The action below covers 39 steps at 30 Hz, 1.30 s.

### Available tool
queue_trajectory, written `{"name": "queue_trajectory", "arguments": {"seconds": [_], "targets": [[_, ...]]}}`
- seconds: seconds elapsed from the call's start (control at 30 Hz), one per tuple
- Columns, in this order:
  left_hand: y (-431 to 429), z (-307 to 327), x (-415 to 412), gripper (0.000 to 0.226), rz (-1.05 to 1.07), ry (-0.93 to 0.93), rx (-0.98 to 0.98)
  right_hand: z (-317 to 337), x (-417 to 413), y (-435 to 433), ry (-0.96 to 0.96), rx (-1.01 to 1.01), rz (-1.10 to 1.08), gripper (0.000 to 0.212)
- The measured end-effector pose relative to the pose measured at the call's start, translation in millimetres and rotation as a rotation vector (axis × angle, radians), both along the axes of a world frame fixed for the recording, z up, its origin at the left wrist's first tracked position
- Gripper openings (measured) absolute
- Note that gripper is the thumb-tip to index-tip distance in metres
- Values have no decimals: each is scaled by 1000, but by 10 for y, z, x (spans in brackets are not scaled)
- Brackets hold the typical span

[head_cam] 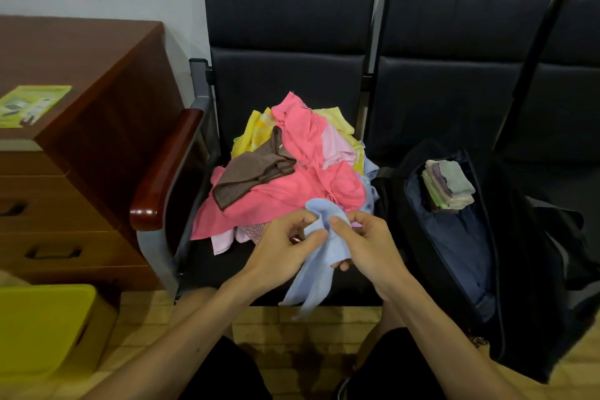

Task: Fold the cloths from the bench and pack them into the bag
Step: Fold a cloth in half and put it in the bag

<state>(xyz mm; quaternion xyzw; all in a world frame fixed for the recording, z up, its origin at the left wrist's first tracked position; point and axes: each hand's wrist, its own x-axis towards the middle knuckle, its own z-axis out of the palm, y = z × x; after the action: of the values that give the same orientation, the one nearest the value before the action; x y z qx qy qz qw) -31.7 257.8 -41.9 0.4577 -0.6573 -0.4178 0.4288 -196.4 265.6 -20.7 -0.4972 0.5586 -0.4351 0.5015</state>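
**A:** Left side, entries?

**B:** Yellow bin point(39, 328), on the floor, near left. Brown drawer cabinet point(97, 127) behind it, with a green leaflet point(32, 104) lying on top. Red-brown armrest point(162, 172) at the left end of the table point(227, 266), which has black padded seats.

**A:** Cloths, unfolded?

**B:** One pile of cloths point(308, 146), loose, on the left seat: pink, yellow, pale pink and pale blue. A brown cloth point(256, 172) lies crumpled on its left side.

**A:** Hands?

**B:** Left hand point(289, 247), in front of the pile's near edge, thumb and fingers point(316, 235) curled, pinching the top of a light blue cloth point(319, 273). Right hand point(367, 243), just beside the left, likewise curled and pinching the same cloth near its top. The cloth hangs bunched below both hands, past the seat's near edge.

**A:** Right side?

**B:** Black bag point(526, 269), unzipped, standing on the next seat to the right. A stack of folded cloths point(449, 187) sits inside at its far end.
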Motion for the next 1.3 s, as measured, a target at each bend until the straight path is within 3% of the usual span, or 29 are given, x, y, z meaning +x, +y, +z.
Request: {"name": "queue_trajectory", "arguments": {"seconds": [0.17,0.37,0.6,0.73,0.83,0.93,1.03,1.23,1.3], "targets": [[21,-2,-20,9,-33,10,5,7,44,-30,-4,15,-17,28],[43,-2,-26,3,-54,0,-20,43,49,-14,16,5,-27,24],[72,-4,-32,9,-73,-59,-23,78,56,5,52,73,-18,26],[113,11,-52,35,-53,-154,-39,59,54,-13,58,80,-31,43],[96,-31,-39,24,10,-180,-82,74,52,-7,-9,134,35,49],[54,-42,-8,8,8,-122,-71,64,14,10,-23,160,95,46],[10,-34,43,13,-18,-100,-37,13,-41,6,-13,157,68,41],[-68,41,95,19,-204,65,112,-22,-145,-2,-25,102,-37,11],[-90,112,136,24,-294,179,224,-61,-210,-83,45,98,-95,26]]}}
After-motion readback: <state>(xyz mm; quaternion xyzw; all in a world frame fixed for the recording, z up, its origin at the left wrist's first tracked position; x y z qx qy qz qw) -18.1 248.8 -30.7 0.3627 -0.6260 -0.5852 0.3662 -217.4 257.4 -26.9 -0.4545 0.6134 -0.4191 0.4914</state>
